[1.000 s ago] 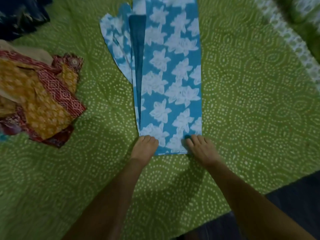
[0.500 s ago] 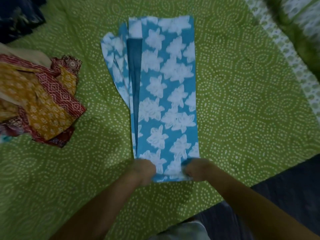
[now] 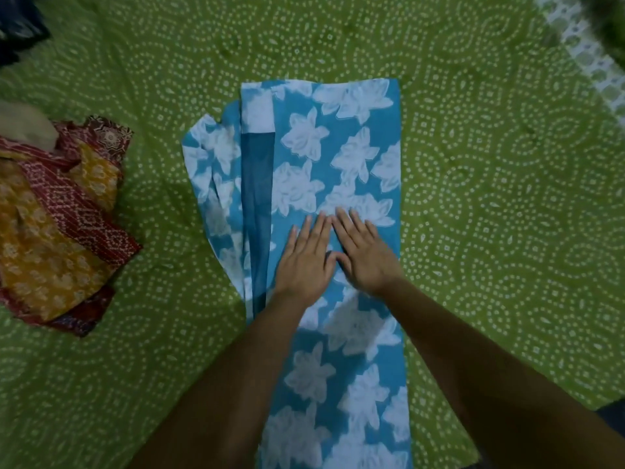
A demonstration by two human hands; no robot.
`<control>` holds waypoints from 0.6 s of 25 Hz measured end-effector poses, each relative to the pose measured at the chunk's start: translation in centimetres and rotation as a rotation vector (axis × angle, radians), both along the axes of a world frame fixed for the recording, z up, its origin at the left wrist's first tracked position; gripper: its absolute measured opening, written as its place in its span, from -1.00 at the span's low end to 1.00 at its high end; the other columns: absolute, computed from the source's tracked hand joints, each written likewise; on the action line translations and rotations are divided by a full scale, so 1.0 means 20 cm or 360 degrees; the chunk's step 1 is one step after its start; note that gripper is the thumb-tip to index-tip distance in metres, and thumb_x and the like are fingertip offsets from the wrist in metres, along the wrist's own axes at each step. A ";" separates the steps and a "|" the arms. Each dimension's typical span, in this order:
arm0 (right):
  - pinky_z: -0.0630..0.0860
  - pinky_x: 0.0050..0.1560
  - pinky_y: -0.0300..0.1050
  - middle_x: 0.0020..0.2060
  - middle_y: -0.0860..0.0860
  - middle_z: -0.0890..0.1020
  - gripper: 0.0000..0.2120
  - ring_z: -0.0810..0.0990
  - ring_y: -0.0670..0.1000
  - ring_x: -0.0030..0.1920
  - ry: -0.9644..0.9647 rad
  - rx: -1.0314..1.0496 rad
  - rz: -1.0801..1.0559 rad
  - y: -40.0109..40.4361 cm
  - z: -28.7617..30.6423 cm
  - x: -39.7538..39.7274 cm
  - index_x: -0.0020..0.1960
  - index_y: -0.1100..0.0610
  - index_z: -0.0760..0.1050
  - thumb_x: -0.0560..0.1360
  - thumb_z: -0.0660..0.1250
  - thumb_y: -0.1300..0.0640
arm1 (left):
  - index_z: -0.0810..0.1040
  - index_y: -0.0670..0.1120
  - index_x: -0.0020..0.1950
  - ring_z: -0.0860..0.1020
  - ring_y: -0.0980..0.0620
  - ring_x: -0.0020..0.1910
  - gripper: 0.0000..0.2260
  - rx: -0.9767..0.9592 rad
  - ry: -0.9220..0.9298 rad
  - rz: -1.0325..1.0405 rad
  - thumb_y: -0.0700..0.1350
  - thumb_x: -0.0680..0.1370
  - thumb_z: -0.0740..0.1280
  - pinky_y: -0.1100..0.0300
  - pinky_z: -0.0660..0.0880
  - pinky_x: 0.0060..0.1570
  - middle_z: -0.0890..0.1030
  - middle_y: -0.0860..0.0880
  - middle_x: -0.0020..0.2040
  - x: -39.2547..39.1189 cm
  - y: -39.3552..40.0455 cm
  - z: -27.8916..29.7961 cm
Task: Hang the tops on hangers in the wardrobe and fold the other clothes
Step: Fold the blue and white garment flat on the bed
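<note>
a long blue garment with white flowers (image 3: 338,157) lies flat down the middle of the green dotted bedspread (image 3: 490,198), running from 12 o'clock to 6 o'clock. the left hand (image 3: 304,262) and right hand (image 3: 365,252) press flat on its middle, fingers straight, thumbs touching. at 9 o'clock, well apart, sits a crumpled red and yellow pile of clothes (image 3: 54,231).

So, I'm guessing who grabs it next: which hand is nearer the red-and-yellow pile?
Left. The left hand lies flat on the blue garment, on the pile's side; the right hand lies beyond it.
</note>
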State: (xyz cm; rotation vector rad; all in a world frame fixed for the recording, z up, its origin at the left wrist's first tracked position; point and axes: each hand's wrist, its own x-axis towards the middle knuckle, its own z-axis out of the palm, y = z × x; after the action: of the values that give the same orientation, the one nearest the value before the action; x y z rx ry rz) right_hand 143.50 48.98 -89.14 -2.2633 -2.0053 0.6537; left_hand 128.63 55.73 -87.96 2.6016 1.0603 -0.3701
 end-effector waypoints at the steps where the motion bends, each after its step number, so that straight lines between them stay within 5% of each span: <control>1: 0.04 0.50 0.15 0.55 0.01 0.01 -0.42 -0.05 0.06 0.55 -0.0142 0.0033 0.0039 0.08 -0.07 0.08 0.57 0.07 -0.05 0.63 -0.14 -0.17 | -0.10 -0.07 0.58 -0.13 -0.02 0.55 -0.46 0.0105 0.0011 0.0018 0.08 0.61 -0.21 -0.02 -0.16 0.51 -0.07 0.00 0.58 0.03 0.11 -0.06; 5: -0.09 0.50 0.21 0.56 0.04 0.02 -0.43 -0.05 0.12 0.55 -0.0421 0.0197 0.0080 0.54 -0.10 0.46 0.57 0.00 -0.03 0.62 -0.13 -0.20 | -0.10 -0.01 0.58 -0.09 -0.07 0.56 -0.46 0.0345 -0.0067 0.0211 0.15 0.64 -0.12 -0.07 -0.18 0.49 -0.07 0.00 0.59 0.19 0.63 -0.16; 9: -0.22 0.49 0.18 0.56 0.03 -0.08 -0.40 -0.14 0.08 0.55 -0.0436 0.0212 -0.0394 0.85 -0.06 0.64 0.57 0.01 -0.14 0.61 -0.25 -0.23 | -0.16 -0.07 0.58 -0.14 -0.09 0.55 -0.37 0.0445 -0.0004 0.0423 0.26 0.61 -0.22 -0.13 -0.19 0.49 -0.12 -0.02 0.58 0.37 0.99 -0.13; 12: -0.20 0.50 0.18 0.56 0.08 -0.05 -0.38 -0.11 0.11 0.55 -0.0404 0.0279 -0.0606 0.73 -0.05 0.42 0.57 0.12 -0.11 0.62 -0.21 -0.20 | -0.13 -0.13 0.57 -0.13 -0.12 0.55 -0.40 0.0433 -0.0068 0.0563 0.18 0.63 -0.20 -0.12 -0.19 0.48 -0.10 -0.07 0.58 0.37 0.78 -0.11; 15: -0.08 0.51 0.17 0.56 0.08 -0.01 -0.43 -0.09 0.10 0.55 -0.0205 0.0251 -0.0376 0.25 -0.08 0.04 0.57 0.15 -0.05 0.65 -0.08 -0.09 | -0.13 -0.12 0.58 -0.11 -0.11 0.55 -0.44 0.0330 -0.0122 0.0206 0.11 0.64 -0.14 -0.11 -0.15 0.50 -0.08 -0.08 0.58 0.14 0.23 -0.12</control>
State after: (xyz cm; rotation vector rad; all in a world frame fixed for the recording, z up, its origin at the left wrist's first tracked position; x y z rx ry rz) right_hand 144.26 54.06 -90.67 -2.4463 -1.7278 0.3265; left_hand 131.38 60.38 -90.39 2.6808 1.2940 -0.1354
